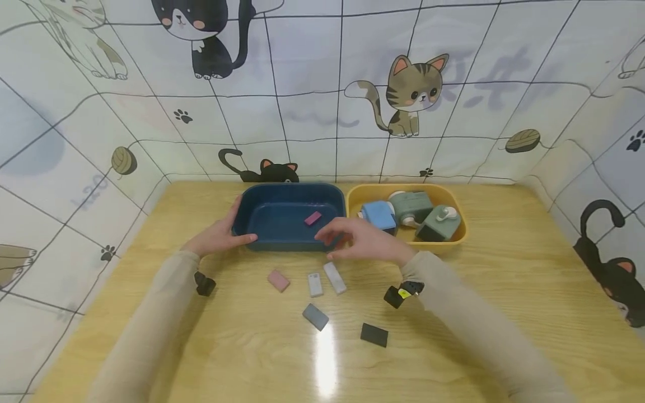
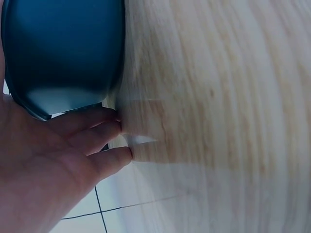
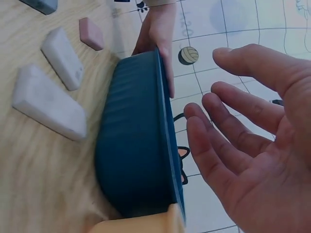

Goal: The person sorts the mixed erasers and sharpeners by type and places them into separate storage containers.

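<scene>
My left hand rests against the left end of a dark blue plastic bin, its thumb at the front corner. In the left wrist view, that hand's fairly straight fingers touch the table beside the bin. A magenta eraser-like block lies inside the bin. My right hand hovers over the bin's front right corner, fingers loosely bent; the right wrist view shows nothing in its grasp. Below it on the table are two white eraser-like blocks and a pink one.
Nearer the front lie a grey block and a black block. A yellow bin adjoins the blue one on the right, holding a blue item and two grey-green items with white parts. Cat-print cloth hangs behind the wooden table.
</scene>
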